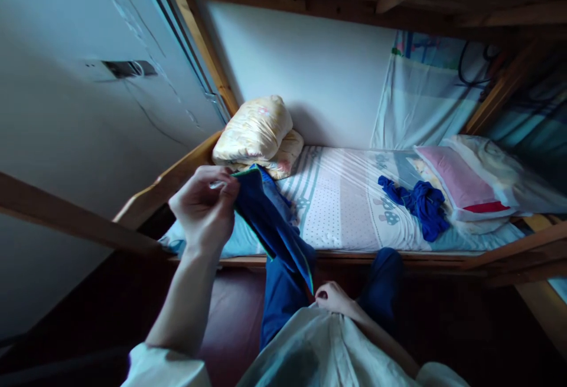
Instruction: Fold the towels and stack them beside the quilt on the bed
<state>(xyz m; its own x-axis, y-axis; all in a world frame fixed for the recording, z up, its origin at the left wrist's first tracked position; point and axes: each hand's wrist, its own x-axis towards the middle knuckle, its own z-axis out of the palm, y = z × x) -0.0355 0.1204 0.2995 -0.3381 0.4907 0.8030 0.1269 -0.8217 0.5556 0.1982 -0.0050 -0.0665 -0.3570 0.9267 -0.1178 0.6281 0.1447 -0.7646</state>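
Note:
My left hand (pixel 206 201) is raised at the left, thumb and fingers pinched on the upper edge of a dark blue cloth (pixel 272 215) with green edging. The cloth slants down to the right, in front of my knee. Its lowest tip comes close to my right hand (pixel 334 299), low against my pale shirt (pixel 305 345). The right fingers are curled closed; whether they hold the cloth's tip, the shirt or nothing is hidden. Behind the held cloth, more blue fabric (pixel 277 192) lies on the bed near the folded quilt.
The lower bunk (pixel 336 198) has a patterned sheet. On it are a folded yellow quilt (pixel 254 130) at left, a crumpled blue garment (pixel 420 204), and a pink pillow (pixel 460 177) at right. Wooden bunk beams (pixel 336 12) pass overhead. A pale curtain (pixel 411 103) hangs behind.

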